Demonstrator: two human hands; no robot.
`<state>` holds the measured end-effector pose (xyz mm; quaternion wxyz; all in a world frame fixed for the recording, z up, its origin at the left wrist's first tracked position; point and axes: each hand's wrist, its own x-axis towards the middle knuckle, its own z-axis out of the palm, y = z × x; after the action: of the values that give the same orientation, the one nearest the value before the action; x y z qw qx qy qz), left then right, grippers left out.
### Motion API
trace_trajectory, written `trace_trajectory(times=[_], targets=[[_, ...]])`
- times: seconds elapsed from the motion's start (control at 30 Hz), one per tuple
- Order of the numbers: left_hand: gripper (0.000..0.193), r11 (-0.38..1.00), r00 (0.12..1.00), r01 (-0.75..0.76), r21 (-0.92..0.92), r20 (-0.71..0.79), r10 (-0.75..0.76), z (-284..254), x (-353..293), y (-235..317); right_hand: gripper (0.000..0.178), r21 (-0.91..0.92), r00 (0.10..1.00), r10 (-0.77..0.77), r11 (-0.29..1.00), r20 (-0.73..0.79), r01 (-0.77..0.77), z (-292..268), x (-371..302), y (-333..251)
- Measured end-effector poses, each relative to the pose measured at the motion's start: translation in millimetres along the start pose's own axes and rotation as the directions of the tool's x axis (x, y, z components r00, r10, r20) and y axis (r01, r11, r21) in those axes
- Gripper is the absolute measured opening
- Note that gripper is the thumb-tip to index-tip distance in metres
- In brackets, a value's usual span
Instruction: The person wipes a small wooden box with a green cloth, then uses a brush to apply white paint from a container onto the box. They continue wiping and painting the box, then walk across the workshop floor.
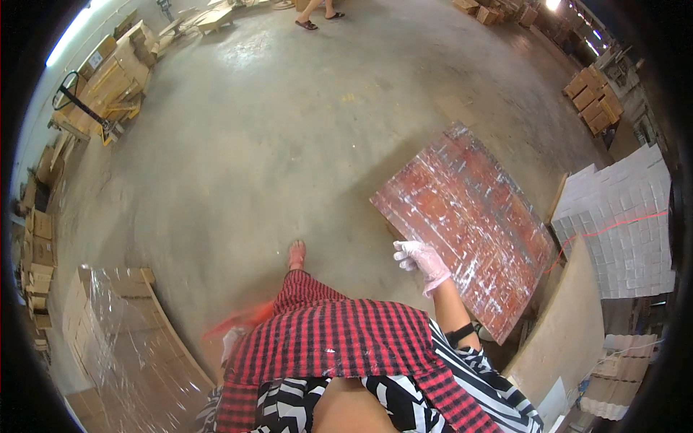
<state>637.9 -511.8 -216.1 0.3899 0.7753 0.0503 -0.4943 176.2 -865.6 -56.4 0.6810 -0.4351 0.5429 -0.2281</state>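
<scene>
My right hand (424, 265), in a thin whitish glove, hangs in front of me on the right. Its fingers are loosely curled in, and nothing shows in them. In the view it overlaps the near left edge of a worn reddish-brown board (473, 216) with white scuffs; whether they touch I cannot tell. My left hand (232, 342), also in a pale glove, is low at my left side, partly hidden by my red-and-black checked apron (325, 335). A red-orange thing (249, 315), smeared by motion, sticks out from it; its kind and the finger details are unclear.
Boxes under clear wrap (130, 332) stand close on my left. To my right are a tan curved sheet (567, 325) and a white stack (617, 224) with an orange cord. A pallet jack (90, 112) stands far left; a person's feet (307, 24) are at the far end.
</scene>
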Motion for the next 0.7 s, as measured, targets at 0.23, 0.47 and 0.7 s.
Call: trace_trajectory(times=[0.23, 0.47, 0.7], targets=[[0.022, 0.986, 0.999, -0.023, 0.166, 0.05, 0.014, 21, 130, 150, 0.03, 0.113, 0.997, 0.006, 0.994, -0.078, 0.003, 25, 147, -63], [0.024, 0.838, 0.923, -0.351, 0.418, 0.304, 0.236, 135, 268, 409, 0.028, 0.184, 0.909, 0.105, 0.982, -0.402, -0.032, -7, 196, -101], [0.022, 0.922, 0.902, -0.311, 0.23, 0.378, 0.21, 395, 362, 571, 0.029, 0.328, 0.798, 0.108, 0.937, -0.593, 0.117, -104, 271, -88]])
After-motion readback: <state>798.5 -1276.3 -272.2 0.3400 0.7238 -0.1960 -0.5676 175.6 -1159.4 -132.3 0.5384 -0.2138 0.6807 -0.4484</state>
